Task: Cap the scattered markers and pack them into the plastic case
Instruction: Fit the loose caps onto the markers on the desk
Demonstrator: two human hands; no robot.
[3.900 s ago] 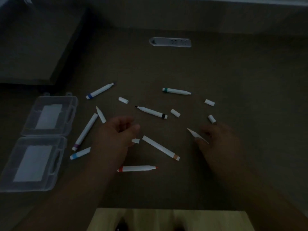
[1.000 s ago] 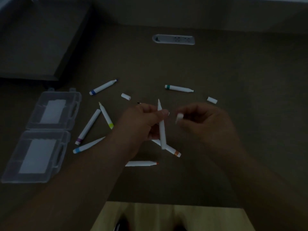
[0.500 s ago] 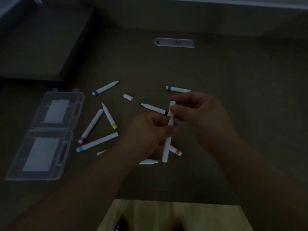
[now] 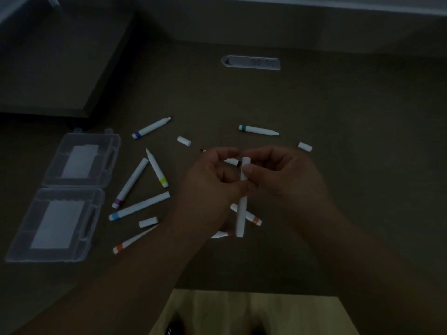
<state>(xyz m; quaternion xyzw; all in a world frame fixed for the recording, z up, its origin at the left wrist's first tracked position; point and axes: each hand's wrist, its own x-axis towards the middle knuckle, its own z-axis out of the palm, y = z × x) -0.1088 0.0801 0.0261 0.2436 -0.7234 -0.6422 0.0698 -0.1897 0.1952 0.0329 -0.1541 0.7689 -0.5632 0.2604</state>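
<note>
My left hand (image 4: 212, 182) and right hand (image 4: 278, 175) both pinch one white marker (image 4: 242, 213), near upright above the table (image 4: 338, 141); right thumb on its capped top, barrel hanging below both grips. Open plastic case (image 4: 60, 197) lies far left, other markers scattered between.

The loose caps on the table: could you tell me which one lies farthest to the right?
The cap right of the right hand, below the teal marker. The other two caps lie left of both hands.
</note>
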